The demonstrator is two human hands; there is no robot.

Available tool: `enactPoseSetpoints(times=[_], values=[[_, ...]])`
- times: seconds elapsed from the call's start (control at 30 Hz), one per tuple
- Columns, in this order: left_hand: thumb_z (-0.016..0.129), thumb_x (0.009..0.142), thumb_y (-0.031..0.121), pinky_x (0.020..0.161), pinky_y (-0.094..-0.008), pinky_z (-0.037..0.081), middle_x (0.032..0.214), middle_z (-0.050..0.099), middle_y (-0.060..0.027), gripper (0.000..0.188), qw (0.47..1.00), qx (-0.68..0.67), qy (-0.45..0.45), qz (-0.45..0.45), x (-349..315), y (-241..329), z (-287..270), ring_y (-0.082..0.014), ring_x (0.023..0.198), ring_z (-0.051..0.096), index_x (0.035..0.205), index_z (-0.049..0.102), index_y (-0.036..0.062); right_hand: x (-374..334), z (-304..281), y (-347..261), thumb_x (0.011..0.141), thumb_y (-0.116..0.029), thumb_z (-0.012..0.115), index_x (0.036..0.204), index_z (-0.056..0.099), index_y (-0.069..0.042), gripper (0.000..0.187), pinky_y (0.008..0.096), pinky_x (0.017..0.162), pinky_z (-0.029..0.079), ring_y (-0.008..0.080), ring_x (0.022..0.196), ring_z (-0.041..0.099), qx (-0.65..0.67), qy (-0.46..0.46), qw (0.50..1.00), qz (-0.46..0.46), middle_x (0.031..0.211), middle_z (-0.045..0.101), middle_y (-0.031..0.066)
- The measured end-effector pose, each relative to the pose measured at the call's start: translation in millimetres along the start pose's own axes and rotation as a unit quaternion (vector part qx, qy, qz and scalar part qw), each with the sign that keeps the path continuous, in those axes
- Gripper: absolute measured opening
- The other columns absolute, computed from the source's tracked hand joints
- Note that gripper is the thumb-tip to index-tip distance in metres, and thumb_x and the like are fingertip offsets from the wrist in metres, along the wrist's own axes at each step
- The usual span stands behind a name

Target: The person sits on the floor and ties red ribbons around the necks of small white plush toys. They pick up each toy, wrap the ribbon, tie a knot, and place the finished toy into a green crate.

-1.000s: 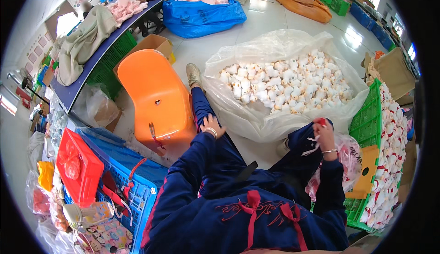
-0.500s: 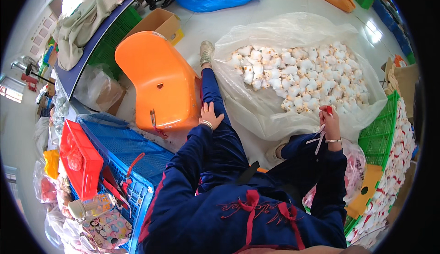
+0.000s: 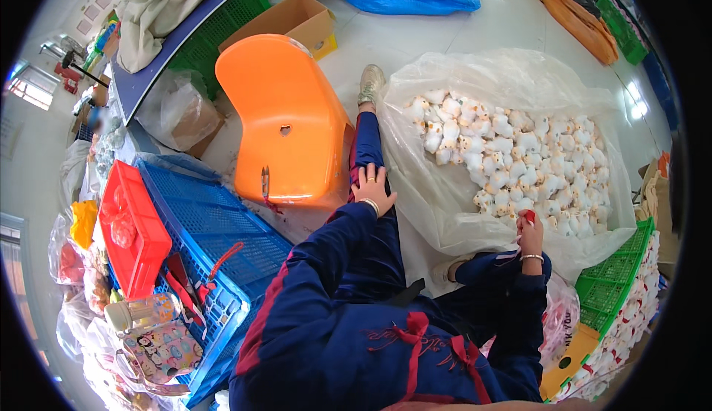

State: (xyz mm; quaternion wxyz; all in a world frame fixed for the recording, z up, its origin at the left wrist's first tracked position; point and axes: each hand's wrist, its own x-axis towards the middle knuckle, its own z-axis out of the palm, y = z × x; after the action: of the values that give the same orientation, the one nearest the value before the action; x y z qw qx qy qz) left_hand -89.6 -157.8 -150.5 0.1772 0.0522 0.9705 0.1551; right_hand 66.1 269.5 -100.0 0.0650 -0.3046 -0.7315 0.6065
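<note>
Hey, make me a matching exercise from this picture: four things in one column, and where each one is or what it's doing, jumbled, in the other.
Things:
1. Left hand
2. Right hand
3. Small tool
4. White plush pieces

Places and states:
A. On the seat of the orange chair
B. Gripping a small red thing
C. Heaped on translucent plastic
D. Resting on a trouser leg

Pairs: 1-D, 2-B, 3-A, 4-C

workshop | heaped white plush pieces [image 3: 530,163] | blue crate [image 3: 200,207] | long worktable [image 3: 148,76]
</note>
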Motion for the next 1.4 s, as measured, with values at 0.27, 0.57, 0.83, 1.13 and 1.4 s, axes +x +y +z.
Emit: enactPoseSetpoints(times=[0.27,0.57,0.83,1.13,1.4], values=[[0.064,0.084,0.054,0.115,-0.0614,0.034,0.166,0.025,-0.0175,0.080,0.992,0.083,-0.055,0.071,-3,6,-7,-0.0391,0.151,0.024,0.152,0.045,0.0166,-18,9,-10,0.096,-0.002,0.053,0.103,0.063,-0.005,0.013,0.0223,0.050,0.033,0.0060,0.058,0.045,0.000,-0.009,1.000,-0.013,0.073,0.056,-0.0006],[0.068,0.081,0.049,0.115,-0.0662,0.030,0.159,0.040,-0.0088,0.060,0.980,-0.157,0.118,0.036,40,-53,51,-0.0392,0.149,0.028,0.134,0.065,0.0201,-14,23,-22,0.096,-0.001,0.051,0.101,0.061,-0.005,0.012,0.0232,0.052,0.034,0.0066,0.059,0.044,-0.031,-0.013,0.999,-0.040,0.072,0.054,-0.0006],[0.068,0.081,0.051,0.112,-0.0671,0.032,0.158,0.037,-0.0136,0.070,0.991,-0.085,0.086,0.061,9,-15,30,-0.0374,0.148,0.029,0.143,0.053,0.0204,-17,23,-15,0.092,0.003,0.048,0.103,0.061,-0.005,0.019,0.0227,0.055,0.036,0.0072,0.062,0.047,-0.029,-0.017,0.998,-0.052,0.074,0.055,0.0004],[0.064,0.085,0.062,0.115,-0.0667,0.025,0.166,0.029,-0.0132,0.082,0.988,0.005,-0.028,0.155,19,-35,5,-0.0354,0.155,0.018,0.154,0.043,0.0208,-24,45,-31,0.089,0.003,0.048,0.102,0.062,-0.004,0.020,0.0233,0.057,0.036,0.0079,0.064,0.047,-0.026,-0.021,0.998,-0.061,0.074,0.056,0.0006],[0.065,0.083,0.061,0.115,-0.0617,0.027,0.160,0.033,-0.0180,0.086,0.993,-0.033,0.074,0.083,40,-49,28,-0.0381,0.150,0.025,0.151,0.043,0.0135,-22,46,-32,0.087,0.005,0.045,0.098,0.061,-0.003,0.020,0.0240,0.061,0.038,0.0089,0.068,0.050,-0.020,-0.032,0.996,-0.075,0.074,0.055,0.0008]])
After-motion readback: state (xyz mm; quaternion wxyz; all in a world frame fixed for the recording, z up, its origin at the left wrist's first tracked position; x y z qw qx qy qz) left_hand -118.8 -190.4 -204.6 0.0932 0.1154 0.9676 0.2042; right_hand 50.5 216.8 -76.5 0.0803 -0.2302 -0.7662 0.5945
